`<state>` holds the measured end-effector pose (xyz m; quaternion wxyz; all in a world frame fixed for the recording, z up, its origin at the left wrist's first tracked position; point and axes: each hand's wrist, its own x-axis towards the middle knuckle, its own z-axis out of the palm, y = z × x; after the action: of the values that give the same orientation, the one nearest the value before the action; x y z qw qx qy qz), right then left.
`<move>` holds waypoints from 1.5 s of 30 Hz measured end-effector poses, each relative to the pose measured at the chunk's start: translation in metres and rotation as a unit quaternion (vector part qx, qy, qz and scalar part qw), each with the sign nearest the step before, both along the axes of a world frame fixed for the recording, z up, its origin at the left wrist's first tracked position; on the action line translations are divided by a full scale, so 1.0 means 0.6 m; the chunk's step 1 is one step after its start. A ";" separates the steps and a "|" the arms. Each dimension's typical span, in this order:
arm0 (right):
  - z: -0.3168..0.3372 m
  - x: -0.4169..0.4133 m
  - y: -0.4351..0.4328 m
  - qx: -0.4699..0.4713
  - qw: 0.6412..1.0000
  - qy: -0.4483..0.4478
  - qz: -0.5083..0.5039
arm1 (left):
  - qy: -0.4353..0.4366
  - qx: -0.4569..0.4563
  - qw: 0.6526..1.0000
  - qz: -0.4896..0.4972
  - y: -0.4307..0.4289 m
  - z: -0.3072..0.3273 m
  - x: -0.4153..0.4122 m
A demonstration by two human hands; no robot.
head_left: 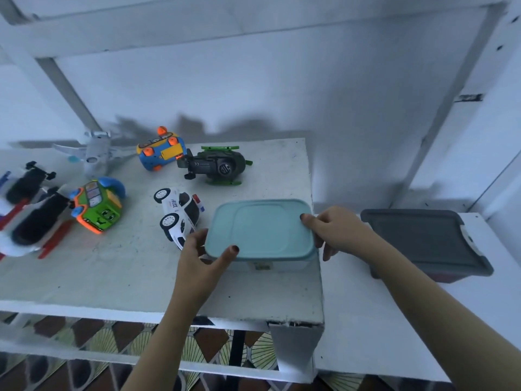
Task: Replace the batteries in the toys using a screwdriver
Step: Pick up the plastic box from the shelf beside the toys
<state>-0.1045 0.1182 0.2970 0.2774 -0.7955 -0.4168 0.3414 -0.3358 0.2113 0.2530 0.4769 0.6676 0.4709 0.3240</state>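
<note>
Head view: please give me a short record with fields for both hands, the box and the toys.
left hand: grips left edge of teal-lidded box, thumb on top
right hand: grips its right edge
box state: closed
toys on table: police car on its side, green bus, dark helicopter
grey box: right of it, closed

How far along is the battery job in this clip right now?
Barely started. Done: toys such as the police car and blue car are laid out on the table. In hand: left hand and right hand grip the teal box, lid still on. Left: everything else; no screwdriver or batteries are in view.
</note>
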 end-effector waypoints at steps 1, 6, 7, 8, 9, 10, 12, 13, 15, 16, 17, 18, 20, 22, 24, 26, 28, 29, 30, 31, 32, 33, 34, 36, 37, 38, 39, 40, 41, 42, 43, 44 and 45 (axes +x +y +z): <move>0.000 -0.003 0.000 -0.009 0.999 -0.031 -0.003 | 0.003 0.003 1.000 -0.006 0.003 -0.004 -0.004; 0.007 -0.019 -0.009 0.099 0.963 -0.251 0.015 | -0.001 0.016 0.999 -0.047 0.011 -0.018 -0.009; 0.013 -0.022 -0.013 0.123 0.954 -0.267 0.057 | -0.002 0.014 0.998 -0.053 0.012 -0.021 -0.010; 0.019 -0.024 -0.017 0.131 0.945 -0.281 0.108 | -0.003 0.011 0.998 -0.057 0.013 -0.023 -0.010; 0.022 -0.026 -0.022 0.125 0.936 -0.291 0.156 | -0.003 0.010 0.998 -0.064 0.012 -0.025 -0.010; 0.024 -0.028 -0.025 0.107 0.929 -0.294 0.199 | -0.008 0.011 0.997 -0.073 0.011 -0.026 -0.009; 0.021 -0.032 -0.029 0.067 0.916 -0.297 0.260 | -0.015 0.012 0.997 -0.081 0.008 -0.026 -0.007; 0.019 -0.032 -0.029 0.053 0.910 -0.307 0.275 | -0.015 0.017 0.997 -0.077 0.008 -0.027 -0.004; 0.016 -0.033 -0.025 0.047 0.906 -0.315 0.278 | -0.016 0.042 0.997 -0.070 0.011 -0.031 0.000; 0.016 -0.034 -0.024 0.048 0.910 -0.309 0.272 | -0.020 0.056 0.996 -0.072 0.012 -0.032 0.000; 0.017 -0.034 -0.023 0.050 0.913 -0.302 0.269 | -0.026 0.065 0.995 -0.075 0.013 -0.033 0.000; 0.019 -0.034 -0.023 0.053 0.914 -0.298 0.271 | -0.032 0.067 0.994 -0.075 0.014 -0.033 0.001; 0.024 -0.033 -0.023 0.053 0.913 -0.293 0.280 | -0.044 0.065 0.994 -0.070 0.013 -0.033 0.001; 0.033 -0.030 -0.022 0.050 0.913 -0.288 0.286 | -0.052 0.062 0.995 -0.065 0.012 -0.032 0.003; 0.043 -0.032 -0.017 0.043 0.908 -0.296 0.295 | -0.049 0.058 0.995 -0.061 0.012 -0.033 0.003; 0.048 -0.035 -0.012 0.032 0.899 -0.316 0.302 | -0.046 0.054 0.996 -0.059 0.013 -0.033 0.003; 0.050 -0.038 -0.008 0.019 0.893 -0.333 0.303 | -0.044 0.052 0.996 -0.061 0.015 -0.034 0.003; 0.051 -0.039 -0.005 0.013 0.892 -0.337 0.301 | -0.043 0.052 0.996 -0.061 0.017 -0.034 0.002; 0.052 -0.041 -0.003 0.008 0.892 -0.339 0.299 | -0.043 0.050 0.996 -0.061 0.019 -0.035 0.001; 0.055 -0.042 -0.002 0.003 0.892 -0.339 0.299 | -0.042 0.049 0.996 -0.059 0.020 -0.036 0.000; 0.058 -0.044 0.000 0.000 0.891 -0.341 0.300 | -0.040 0.049 0.996 -0.058 0.019 -0.037 -0.002; 0.061 -0.046 0.002 -0.004 0.890 -0.343 0.301 | -0.038 0.051 0.996 -0.056 0.019 -0.039 -0.003; 0.064 -0.049 0.004 -0.007 0.889 -0.344 0.303 | -0.035 0.053 0.996 -0.055 0.018 -0.040 -0.005; 0.070 -0.049 0.011 -0.010 0.888 -0.343 0.305 | -0.033 0.055 0.997 -0.053 0.019 -0.043 -0.006; 0.072 -0.048 0.015 -0.014 0.890 -0.340 0.304 | -0.032 0.056 0.997 -0.052 0.019 -0.044 -0.005; 0.073 -0.045 0.019 -0.019 0.892 -0.336 0.303 | -0.030 0.056 0.997 -0.052 0.020 -0.046 -0.005; 0.074 -0.043 0.022 -0.024 0.893 -0.331 0.302 | -0.030 0.055 0.997 -0.052 0.021 -0.046 -0.004; 0.075 -0.042 0.024 -0.027 0.895 -0.327 0.302 | -0.032 0.055 0.997 -0.052 0.021 -0.047 -0.004; 0.077 -0.041 0.026 -0.030 0.897 -0.323 0.302 | -0.032 0.057 0.997 -0.051 0.021 -0.048 -0.004; 0.079 -0.041 0.026 -0.032 0.898 -0.318 0.302 | -0.033 0.060 0.996 -0.052 0.020 -0.047 -0.004; 0.081 -0.041 0.027 -0.033 0.900 -0.314 0.300 | -0.035 0.062 0.996 -0.054 0.020 -0.046 -0.003; 0.084 -0.042 0.027 -0.030 0.902 -0.311 0.297 | -0.038 0.062 0.996 -0.056 0.018 -0.045 -0.002; 0.087 -0.042 0.027 -0.026 0.904 -0.308 0.295 | -0.041 0.061 0.996 -0.056 0.017 -0.044 -0.001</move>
<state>-0.1297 0.1346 0.3494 0.0014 -0.7088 -0.6879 0.1559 -0.3365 0.2217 0.2265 0.4719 0.7068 0.3923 0.3519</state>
